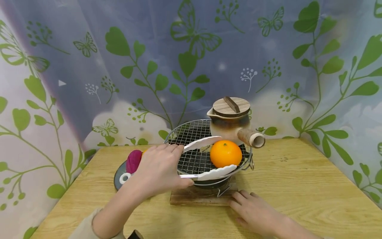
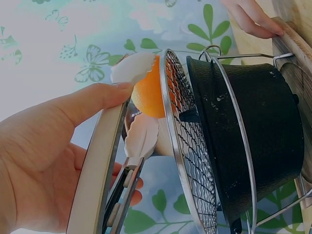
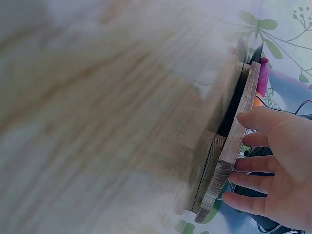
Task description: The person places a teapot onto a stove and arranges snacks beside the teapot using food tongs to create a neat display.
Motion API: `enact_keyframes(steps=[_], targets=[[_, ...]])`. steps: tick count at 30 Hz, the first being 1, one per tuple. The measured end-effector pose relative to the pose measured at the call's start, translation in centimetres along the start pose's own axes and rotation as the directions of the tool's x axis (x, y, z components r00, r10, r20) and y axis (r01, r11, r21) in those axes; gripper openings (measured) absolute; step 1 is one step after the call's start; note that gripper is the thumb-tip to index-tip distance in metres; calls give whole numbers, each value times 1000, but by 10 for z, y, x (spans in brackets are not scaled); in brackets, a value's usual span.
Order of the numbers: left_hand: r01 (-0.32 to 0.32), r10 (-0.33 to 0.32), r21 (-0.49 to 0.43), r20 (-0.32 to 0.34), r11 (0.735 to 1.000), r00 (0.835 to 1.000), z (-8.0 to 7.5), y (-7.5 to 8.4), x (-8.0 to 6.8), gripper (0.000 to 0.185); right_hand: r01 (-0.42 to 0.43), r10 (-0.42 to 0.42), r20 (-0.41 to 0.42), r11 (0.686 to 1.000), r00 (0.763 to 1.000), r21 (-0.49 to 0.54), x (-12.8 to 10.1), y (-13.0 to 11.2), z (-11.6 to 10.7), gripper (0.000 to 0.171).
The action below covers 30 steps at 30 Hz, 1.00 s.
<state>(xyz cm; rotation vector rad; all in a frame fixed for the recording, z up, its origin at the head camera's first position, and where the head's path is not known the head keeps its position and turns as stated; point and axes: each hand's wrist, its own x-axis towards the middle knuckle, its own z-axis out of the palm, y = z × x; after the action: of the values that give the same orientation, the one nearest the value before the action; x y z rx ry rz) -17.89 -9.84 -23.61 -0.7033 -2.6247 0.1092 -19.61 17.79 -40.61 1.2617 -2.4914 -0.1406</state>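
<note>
My left hand (image 1: 158,169) grips a pair of tongs (image 2: 100,165) with white scalloped tips. In the head view, the tips lie on either side of an orange (image 1: 225,154), which sits on the round wire mesh (image 1: 194,156). Under the mesh is a black pot-shaped stove (image 2: 243,131) in a wire frame, on a wooden board (image 1: 203,197). My right hand (image 1: 256,212) rests its straight fingers at the board's right front corner. Seen from the right wrist, those fingers (image 3: 256,183) lie along the board's edge.
Behind the orange, a clay teapot (image 1: 229,124) with wooden lid and side handle stands on the mesh. On the left, a dark plate (image 1: 117,179) bears a magenta item (image 1: 134,161) and a white ring (image 1: 124,178). A patterned curtain (image 1: 191,66) hangs behind the wooden table (image 1: 298,186).
</note>
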Motion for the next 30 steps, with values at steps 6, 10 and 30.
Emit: enact_keyframes(steps=[6, 10, 30], targets=[[0, 1, -6, 29, 1000, 1000, 2, -1, 0, 74, 3, -3, 7, 1000, 1000, -8, 0, 0, 1, 47], [11, -10, -13, 54, 1000, 998, 2, 0, 0, 75, 3, -3, 1, 1000, 1000, -6, 0, -1, 2, 47], [86, -79, -114, 59, 990, 995, -7, -10, -11, 93, 20, -23, -57, 999, 998, -47, 0, 0, 3, 50]])
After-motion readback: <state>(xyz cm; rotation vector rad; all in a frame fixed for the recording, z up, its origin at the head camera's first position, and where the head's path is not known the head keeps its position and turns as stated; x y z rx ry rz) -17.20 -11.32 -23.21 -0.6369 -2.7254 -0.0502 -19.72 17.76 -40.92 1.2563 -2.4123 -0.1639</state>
